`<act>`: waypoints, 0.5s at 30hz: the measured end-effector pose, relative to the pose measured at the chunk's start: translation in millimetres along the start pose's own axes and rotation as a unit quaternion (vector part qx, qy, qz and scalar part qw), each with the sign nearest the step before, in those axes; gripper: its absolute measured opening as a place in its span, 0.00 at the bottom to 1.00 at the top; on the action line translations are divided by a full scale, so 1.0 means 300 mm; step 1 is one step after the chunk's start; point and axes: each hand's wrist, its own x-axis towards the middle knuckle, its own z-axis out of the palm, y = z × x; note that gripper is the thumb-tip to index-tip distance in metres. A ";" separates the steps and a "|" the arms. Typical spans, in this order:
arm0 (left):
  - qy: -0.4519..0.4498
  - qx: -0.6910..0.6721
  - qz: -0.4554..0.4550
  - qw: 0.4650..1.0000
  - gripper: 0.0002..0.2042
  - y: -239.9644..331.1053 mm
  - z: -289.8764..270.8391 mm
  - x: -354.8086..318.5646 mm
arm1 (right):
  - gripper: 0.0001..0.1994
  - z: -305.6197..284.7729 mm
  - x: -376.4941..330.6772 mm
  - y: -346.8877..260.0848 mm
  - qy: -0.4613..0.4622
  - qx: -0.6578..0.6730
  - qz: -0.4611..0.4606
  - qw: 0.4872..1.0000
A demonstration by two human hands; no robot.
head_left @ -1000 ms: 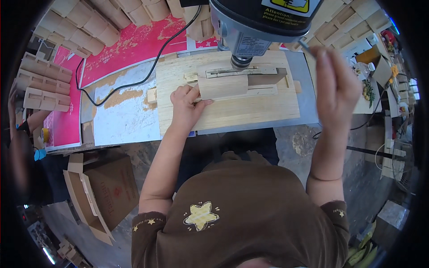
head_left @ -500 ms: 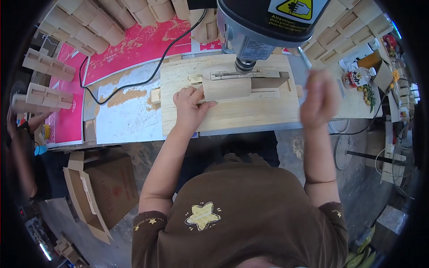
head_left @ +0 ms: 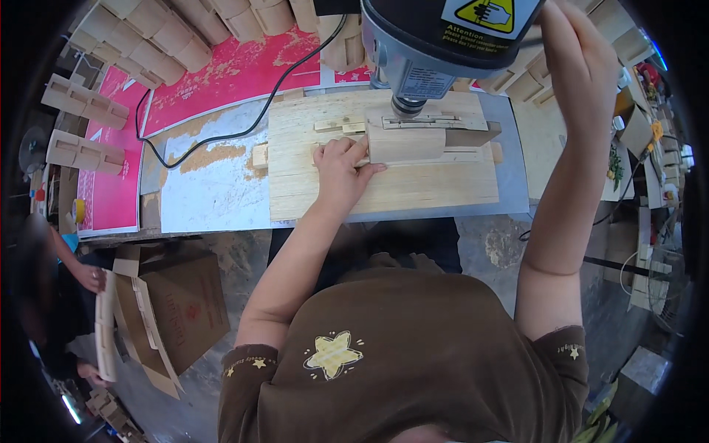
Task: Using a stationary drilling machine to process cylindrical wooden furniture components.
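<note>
My left hand is closed on the left end of a curved wooden block, its thumb along the near side. The block lies on a pale wooden board, against narrow wooden strips. A slotted part of the block's far side sits below the chuck of a drill press; whether a bit touches it I cannot tell. At the upper right my right hand is raised beside the press head, closed at a dark lever. Its fingertips are partly hidden.
Stacked curved wooden blocks line the back. Across the left of the table runs a black cable. A co-worker's hand holds a long wooden piece beside an open cardboard box on the floor.
My left hand and the wooden block have shifted right along the board. My right hand has risen to the press's side, and the lever has turned. The co-worker's wooden piece has come beside the box.
</note>
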 end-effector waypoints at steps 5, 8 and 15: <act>-0.004 -0.012 0.005 1.000 0.25 -0.008 0.010 0.001 | 0.06 0.020 -0.251 -0.006 0.019 0.074 -0.009 0.997; -0.017 -0.012 -0.005 1.000 0.25 -0.001 0.007 0.003 | 0.04 0.115 -0.398 0.078 0.062 0.074 -0.050 0.994; -0.002 -0.008 0.008 1.000 0.25 0.008 0.010 0.006 | 0.08 0.291 -0.454 0.258 0.123 0.118 -0.197 0.965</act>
